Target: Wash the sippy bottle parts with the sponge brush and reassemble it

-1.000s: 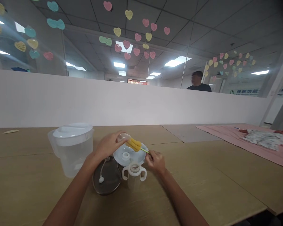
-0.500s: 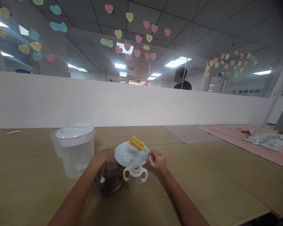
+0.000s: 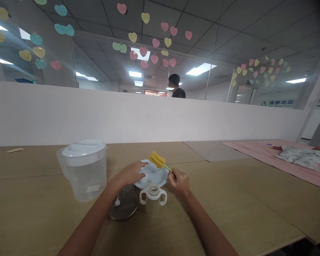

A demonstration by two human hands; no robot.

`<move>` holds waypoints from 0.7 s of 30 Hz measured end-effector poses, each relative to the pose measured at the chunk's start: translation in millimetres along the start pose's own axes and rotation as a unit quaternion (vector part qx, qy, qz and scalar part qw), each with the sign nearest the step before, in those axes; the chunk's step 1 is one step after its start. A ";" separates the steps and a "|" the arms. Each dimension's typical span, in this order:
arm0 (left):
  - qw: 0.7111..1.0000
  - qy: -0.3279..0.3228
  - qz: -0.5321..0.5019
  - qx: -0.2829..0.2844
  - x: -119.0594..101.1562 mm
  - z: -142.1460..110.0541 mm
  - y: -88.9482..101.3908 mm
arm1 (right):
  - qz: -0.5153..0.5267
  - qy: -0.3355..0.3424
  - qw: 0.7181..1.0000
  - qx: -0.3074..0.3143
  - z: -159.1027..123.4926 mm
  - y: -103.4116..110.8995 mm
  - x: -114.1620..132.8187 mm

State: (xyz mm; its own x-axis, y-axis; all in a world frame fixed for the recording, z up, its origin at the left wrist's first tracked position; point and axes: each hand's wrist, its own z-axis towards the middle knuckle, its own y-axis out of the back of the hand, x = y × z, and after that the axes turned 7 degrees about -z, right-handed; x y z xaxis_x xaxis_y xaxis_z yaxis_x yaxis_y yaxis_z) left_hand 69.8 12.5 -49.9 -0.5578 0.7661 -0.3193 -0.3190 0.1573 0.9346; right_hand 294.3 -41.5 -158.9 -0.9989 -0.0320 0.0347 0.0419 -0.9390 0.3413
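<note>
My right hand (image 3: 179,182) is closed round the thin green handle of a yellow sponge brush (image 3: 157,160), its head raised over a white bowl (image 3: 158,176). Thumb and fingers apart, my left hand (image 3: 133,172) reaches over the bowl's left side, close to a small white ring-shaped part (image 3: 143,180) that it partly covers. In front of the bowl a clear baby bottle (image 3: 153,201) with two white handles stands upright, its mouth uncovered. Left of it, under my left wrist, is a clear, wide-based vessel (image 3: 124,208) with a thin tube ending in a white knob (image 3: 117,203).
A clear plastic pitcher (image 3: 88,177) with a white lid stands at the left. On the right, a pink cloth (image 3: 252,153) bears patterned fabric (image 3: 301,156). A white partition (image 3: 149,117) runs behind the table; a person (image 3: 177,87) is beyond the glass.
My left hand has left the neck of the clear vessel and moved right, over the bowl, with its fingers spread. My right hand still holds the sponge brush. The person behind the glass moved left.
</note>
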 end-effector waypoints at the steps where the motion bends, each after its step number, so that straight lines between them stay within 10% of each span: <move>1: 0.999 -0.020 -0.032 0.002 -1.7 3.5 -7.1 | 0.000 0.004 1.000 0.001 0.0 -0.1 -0.1; 9: 0.995 -0.016 -0.098 -0.020 12.8 23.2 -54.3 | 0.002 0.013 1.000 0.000 -0.2 -0.3 -0.9; 16: 0.981 -0.014 -0.164 -0.104 17.4 21.7 -23.7 | 0.021 0.009 1.000 0.019 0.0 1.5 1.0; 21: 0.919 -0.043 -0.331 -0.210 10.1 12.6 6.6 | 0.015 0.058 0.998 0.032 0.1 -2.5 0.0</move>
State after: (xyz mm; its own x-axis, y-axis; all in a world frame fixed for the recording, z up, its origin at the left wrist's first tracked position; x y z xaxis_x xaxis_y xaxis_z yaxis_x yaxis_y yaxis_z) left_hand 71.7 29.1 -44.9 -0.0778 0.6387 -0.7655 -0.8444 0.3660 0.3912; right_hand 294.2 -39.1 -159.7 -0.9929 -0.1020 -0.0617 0.0689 -0.9135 0.4009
